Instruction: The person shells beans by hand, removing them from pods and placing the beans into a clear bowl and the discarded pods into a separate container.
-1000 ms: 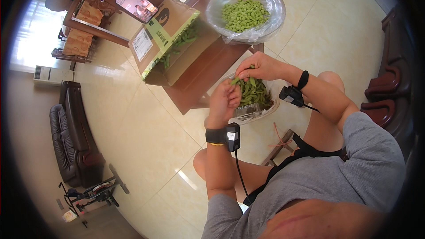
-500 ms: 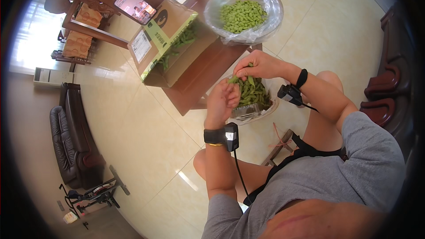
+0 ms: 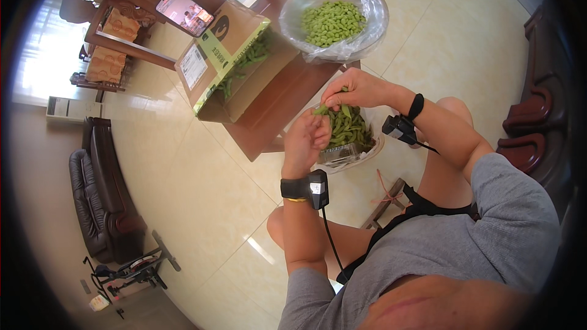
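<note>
Two bare hands, one green bean pod between them. Left hand: fingers curled in, pinching the pod's near end. Right hand: thumb and fingertips pressed together on its other end. A second green bit pokes above the right fingers; can't tell if same pod.

Pod sits over one whitish, lined bin of loose green pods, plus one clear plastic box inside. One round metal bowl, plastic-lined, holds shelled light-green beans. One brown cardboard carton with green tape, more pods inside. One phone by it. Two black wrist units.

Loose pods, beans: too many to count. Bin's far-left side hidden by left hand; carton interior mostly shaded.
</note>
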{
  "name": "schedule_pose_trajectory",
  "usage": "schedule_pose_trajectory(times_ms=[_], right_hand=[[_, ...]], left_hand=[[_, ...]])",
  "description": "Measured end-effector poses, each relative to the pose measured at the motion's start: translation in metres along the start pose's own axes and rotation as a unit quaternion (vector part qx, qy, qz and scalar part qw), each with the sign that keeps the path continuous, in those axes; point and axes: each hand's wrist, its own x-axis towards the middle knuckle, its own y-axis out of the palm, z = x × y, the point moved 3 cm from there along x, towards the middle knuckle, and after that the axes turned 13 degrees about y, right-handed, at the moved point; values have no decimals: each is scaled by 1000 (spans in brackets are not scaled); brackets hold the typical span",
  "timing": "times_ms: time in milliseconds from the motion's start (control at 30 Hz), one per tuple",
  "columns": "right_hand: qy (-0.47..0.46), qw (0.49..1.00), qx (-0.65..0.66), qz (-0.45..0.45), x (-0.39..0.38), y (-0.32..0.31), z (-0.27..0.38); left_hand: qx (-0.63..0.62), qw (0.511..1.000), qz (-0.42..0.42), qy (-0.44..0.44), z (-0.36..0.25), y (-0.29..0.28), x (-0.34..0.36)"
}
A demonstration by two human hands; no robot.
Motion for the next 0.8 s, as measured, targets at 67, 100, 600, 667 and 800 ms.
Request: schedule_pose_trajectory(times_ms=[67, 100, 600, 667, 800], right_hand=[[4, 1000, 1, 0, 0, 0, 0], [9, 1000, 3, 0, 0, 0, 0], [-67, 997, -15, -42, 3, 4, -10], [1, 999, 14, -43, 0, 9, -10], [133, 983, 99, -74, -1, 20, -15]], left_hand=[[-9, 1000, 1, 4, 0, -1, 0], [-9, 1000, 2, 4, -1, 3, 0], [41, 998, -40, 31, 0, 5, 3], [98, 992, -66, 43, -2, 4, 3], [199, 974, -85, 72, 1, -4, 4]])
